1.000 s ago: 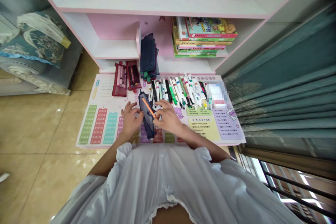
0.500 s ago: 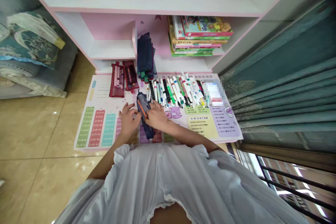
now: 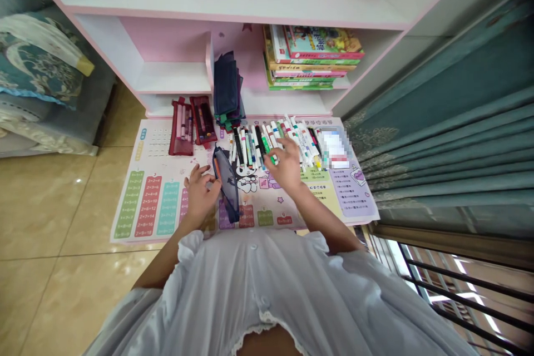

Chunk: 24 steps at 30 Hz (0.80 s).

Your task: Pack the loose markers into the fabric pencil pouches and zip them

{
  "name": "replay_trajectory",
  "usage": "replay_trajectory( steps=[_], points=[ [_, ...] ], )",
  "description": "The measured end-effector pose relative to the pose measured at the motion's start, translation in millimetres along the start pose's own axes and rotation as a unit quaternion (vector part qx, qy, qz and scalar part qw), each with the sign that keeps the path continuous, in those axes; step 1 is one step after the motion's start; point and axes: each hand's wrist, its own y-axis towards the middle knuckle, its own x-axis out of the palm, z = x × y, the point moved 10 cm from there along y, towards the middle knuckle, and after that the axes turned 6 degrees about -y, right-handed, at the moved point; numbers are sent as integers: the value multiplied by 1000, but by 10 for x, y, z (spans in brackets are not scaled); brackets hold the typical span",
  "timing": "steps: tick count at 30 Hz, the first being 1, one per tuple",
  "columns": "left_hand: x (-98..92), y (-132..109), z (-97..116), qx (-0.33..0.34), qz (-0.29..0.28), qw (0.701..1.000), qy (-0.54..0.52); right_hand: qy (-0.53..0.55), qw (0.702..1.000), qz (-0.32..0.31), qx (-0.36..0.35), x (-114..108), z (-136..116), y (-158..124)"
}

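Note:
A dark blue mesh pencil case [image 3: 227,186] lies on a colourful poster mat [image 3: 162,194] on the floor, with an orange pen [image 3: 216,169] inside it. My left hand [image 3: 199,193] holds the case's left edge, fingers curled on it. My right hand [image 3: 287,163] is over the row of loose markers [image 3: 271,142] further back, its fingers closing on a green marker [image 3: 267,150].
Two red pencil cases [image 3: 189,125] holding pens lie at the mat's back left. A stack of dark blue cases [image 3: 226,92] leans in the pink-and-white shelf unit [image 3: 175,75], beside stacked books [image 3: 311,58]. Teal curtains [image 3: 450,122] hang on the right, a sofa [image 3: 37,78] stands left.
My right hand left the pencil case, with the orange pen now inside it, and reached right and back to the markers. My left hand stayed on the case.

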Motion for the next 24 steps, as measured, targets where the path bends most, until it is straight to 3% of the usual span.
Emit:
replay_trajectory(
  steps=[4,8,18,24],
  points=[
    [8,4,-3,0,1,1000,-3,-89,992,60,70,-286,639,14],
    [17,6,-7,2,2,1000,-2,-138,982,60,115,-355,947,-55],
    [-2,10,15,3,2,1000,1,-135,983,-1,127,-215,1077,-17],
    [12,10,-2,2,-2,1000,5,-111,986,28,120,-308,1031,3]
  ],
)
